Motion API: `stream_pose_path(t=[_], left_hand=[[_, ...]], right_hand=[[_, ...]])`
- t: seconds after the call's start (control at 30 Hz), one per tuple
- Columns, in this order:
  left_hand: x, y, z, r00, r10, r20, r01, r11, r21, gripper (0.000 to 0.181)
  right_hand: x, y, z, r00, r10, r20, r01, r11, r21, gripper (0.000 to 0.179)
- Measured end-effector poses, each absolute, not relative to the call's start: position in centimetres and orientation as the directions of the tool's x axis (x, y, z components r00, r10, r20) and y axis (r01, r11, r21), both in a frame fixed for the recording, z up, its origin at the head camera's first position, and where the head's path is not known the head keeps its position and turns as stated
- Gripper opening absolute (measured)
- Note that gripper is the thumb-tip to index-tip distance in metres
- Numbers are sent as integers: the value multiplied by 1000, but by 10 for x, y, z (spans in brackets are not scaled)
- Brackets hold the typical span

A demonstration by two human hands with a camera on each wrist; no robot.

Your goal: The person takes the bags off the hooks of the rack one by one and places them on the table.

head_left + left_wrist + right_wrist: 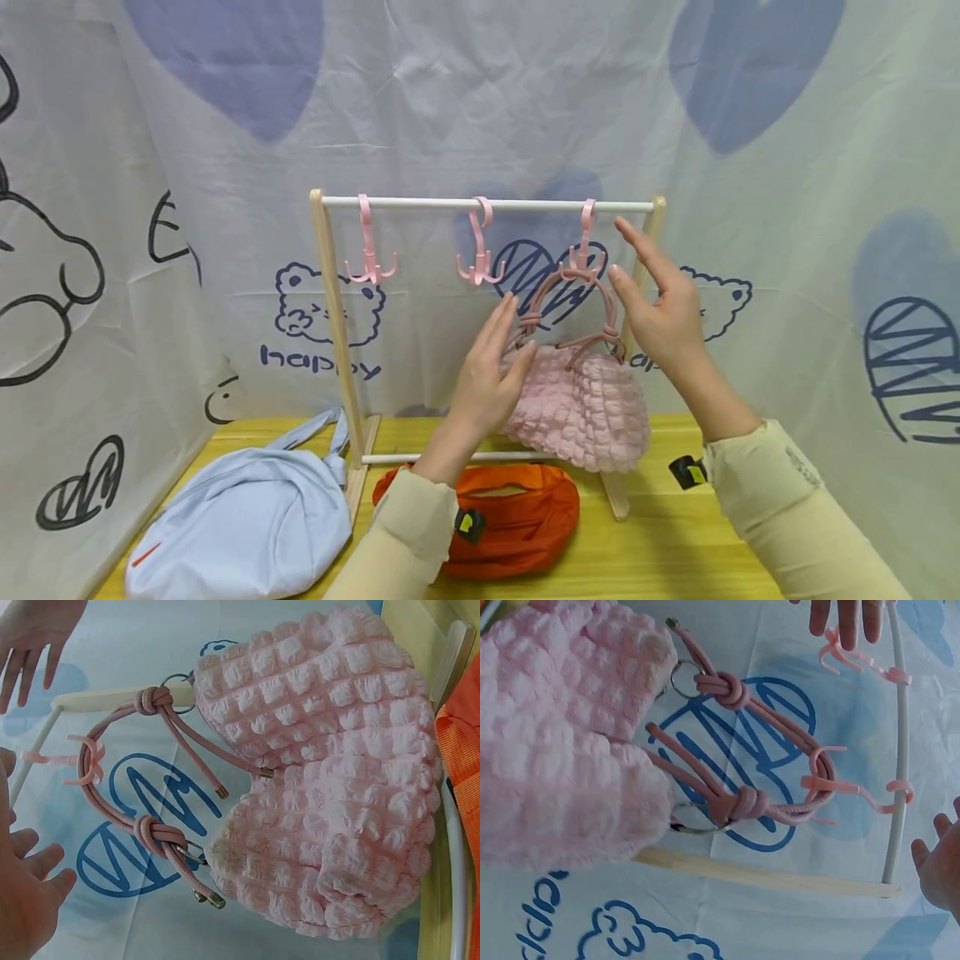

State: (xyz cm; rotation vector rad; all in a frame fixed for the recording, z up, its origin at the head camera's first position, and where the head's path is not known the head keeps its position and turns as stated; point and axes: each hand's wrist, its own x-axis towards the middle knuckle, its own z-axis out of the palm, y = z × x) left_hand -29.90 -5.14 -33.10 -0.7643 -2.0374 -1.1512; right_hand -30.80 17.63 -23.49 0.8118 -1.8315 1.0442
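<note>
A pink puffy handbag (pixel 577 408) hangs by its knotted cord handle (pixel 780 735) from the right-hand pink hook (pixel 585 242) on a white rail. In the head view my left hand (pixel 487 371) is beside the bag's left side, fingers straight and pointing up, holding nothing. My right hand (pixel 663 304) is raised to the right of the hook, fingers extended, thumb near the handle. Both wrist views show the handle looped over the hook's prongs, with the hands apart from it.
Two more pink hooks, one at left (pixel 367 246) and one in the middle (pixel 478 246), hang on the rail (pixel 420 202) of a wooden stand (pixel 333 317). A pale blue bag (pixel 247 517) lies at left on the yellow table (pixel 652 542). An orange-red bag (pixel 525 529) lies below the stand.
</note>
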Motion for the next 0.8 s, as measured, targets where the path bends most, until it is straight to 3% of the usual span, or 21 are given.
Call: stream_pose_path(t=[0.33,0.63,0.8], left_hand=[[-326,-46,-321,-609,170,775,742,467,481,61],[-343,-40,-313,-629,221,745,742,458,490,62],[-354,-34,-308,-626,229,745,745,458,485,61]], right_hand=[[-335,172,-216,-374,-198,906,-831,506,-232,52],[-361,177,-202,-270,-282,920,-826,559,-71,47],[-370,184,-192,-270,-333,904,-795,606,-14,45]])
